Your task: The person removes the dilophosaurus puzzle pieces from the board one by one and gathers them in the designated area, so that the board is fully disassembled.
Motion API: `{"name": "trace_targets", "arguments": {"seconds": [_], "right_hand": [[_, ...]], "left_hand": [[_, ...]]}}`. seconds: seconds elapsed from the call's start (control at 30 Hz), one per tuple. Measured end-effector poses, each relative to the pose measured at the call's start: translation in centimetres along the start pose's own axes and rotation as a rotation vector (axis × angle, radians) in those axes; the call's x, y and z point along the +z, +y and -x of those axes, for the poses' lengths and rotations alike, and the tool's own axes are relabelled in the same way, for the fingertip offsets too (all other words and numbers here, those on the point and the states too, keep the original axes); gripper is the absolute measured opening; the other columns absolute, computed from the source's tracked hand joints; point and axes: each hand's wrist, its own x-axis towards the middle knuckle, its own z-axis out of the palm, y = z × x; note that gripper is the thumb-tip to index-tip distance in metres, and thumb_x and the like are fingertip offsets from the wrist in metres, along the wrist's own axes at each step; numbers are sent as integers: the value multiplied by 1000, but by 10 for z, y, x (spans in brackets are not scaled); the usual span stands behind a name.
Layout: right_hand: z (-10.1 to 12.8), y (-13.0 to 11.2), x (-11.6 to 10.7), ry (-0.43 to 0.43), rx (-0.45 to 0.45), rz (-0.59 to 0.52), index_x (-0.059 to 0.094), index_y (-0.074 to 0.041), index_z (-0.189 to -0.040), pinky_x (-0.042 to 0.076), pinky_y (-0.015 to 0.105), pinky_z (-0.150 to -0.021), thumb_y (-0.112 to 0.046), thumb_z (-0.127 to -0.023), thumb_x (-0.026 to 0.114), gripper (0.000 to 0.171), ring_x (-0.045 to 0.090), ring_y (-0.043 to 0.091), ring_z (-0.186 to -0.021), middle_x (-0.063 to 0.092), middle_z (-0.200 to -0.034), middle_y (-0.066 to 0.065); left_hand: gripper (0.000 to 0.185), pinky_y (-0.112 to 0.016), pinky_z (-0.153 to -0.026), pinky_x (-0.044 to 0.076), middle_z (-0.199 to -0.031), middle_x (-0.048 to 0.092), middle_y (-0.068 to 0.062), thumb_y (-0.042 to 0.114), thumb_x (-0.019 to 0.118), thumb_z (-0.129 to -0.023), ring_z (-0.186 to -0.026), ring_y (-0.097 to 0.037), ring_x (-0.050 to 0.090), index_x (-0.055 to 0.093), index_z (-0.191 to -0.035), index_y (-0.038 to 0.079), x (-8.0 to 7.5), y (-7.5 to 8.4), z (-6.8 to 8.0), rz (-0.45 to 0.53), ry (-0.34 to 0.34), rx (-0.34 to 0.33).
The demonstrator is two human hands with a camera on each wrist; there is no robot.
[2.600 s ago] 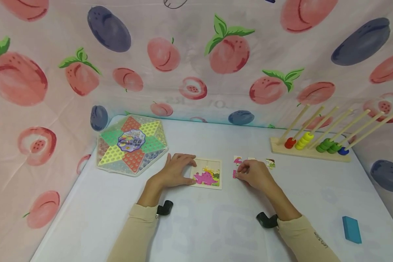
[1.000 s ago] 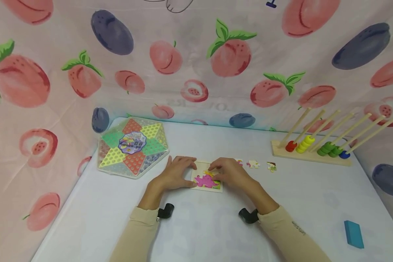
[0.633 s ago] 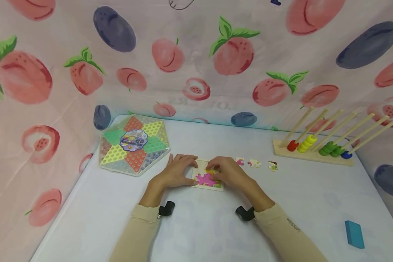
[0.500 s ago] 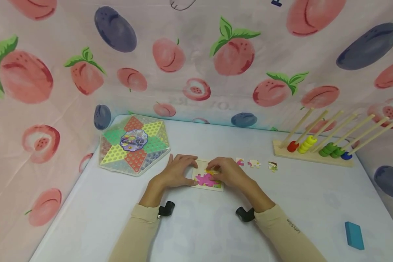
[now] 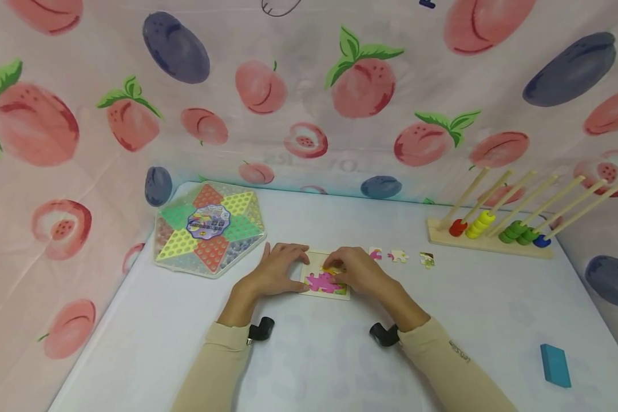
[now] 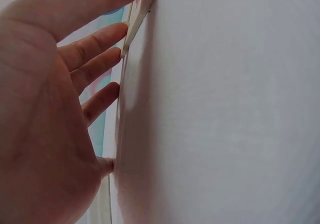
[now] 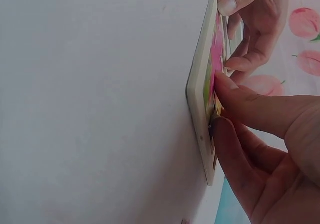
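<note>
A small wooden jigsaw tray with a partly filled pink dinosaur picture lies flat on the table. My left hand is spread at its left side; the thumb rests on the lower left corner and the index fingertip touches near the upper left. My right hand reaches over the tray's right side. Its thumb and index finger pinch a puzzle piece at the picture, mostly hidden by the fingertips in the right wrist view, where the thumb meets the pink area. Three loose puzzle pieces lie right of the tray.
A hexagonal Chinese checkers set lies at the back left. At the back right stands a wooden peg rack with coloured beads. A blue block lies at the front right. A fruit-print cloth hangs behind the table.
My right hand has moved left from the loose pieces to the tray, carrying a pink puzzle piece from the table. Lately it stays over the picture. The left hand keeps its place.
</note>
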Motion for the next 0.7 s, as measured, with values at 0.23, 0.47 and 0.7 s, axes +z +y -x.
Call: {"name": "trace_targets", "arguments": {"seconds": [0.23,0.47,0.7], "right_hand": [[0,-1,0,-16,-20,3,75,-18,-102,53,33,-94,-11,-79,80,24,61,15,-100,69,-103,-3],[1,-1,1,-19,-39,-3,76,-18,-96,52,33,-95,-9,-79,79,19,60,16,-102,67,-104,-3],[2,-1,1,-5,-32,8,76,-20,-89,51,34,-97,-12,-78,80,14,57,17,-106,62,-106,-4]], "left_hand": [[47,-69,-115,-1,-150,44,5,36,83,-74,-140,-23,32,61,-113,24,1,0,0,2,2,2],[46,-68,-115,-3,-150,45,6,35,83,-74,-141,-22,32,61,-113,24,-1,1,2,10,3,-4],[45,-68,-115,-3,-150,44,6,36,81,-76,-140,-22,31,61,-114,23,-1,3,2,21,1,-8]]}}
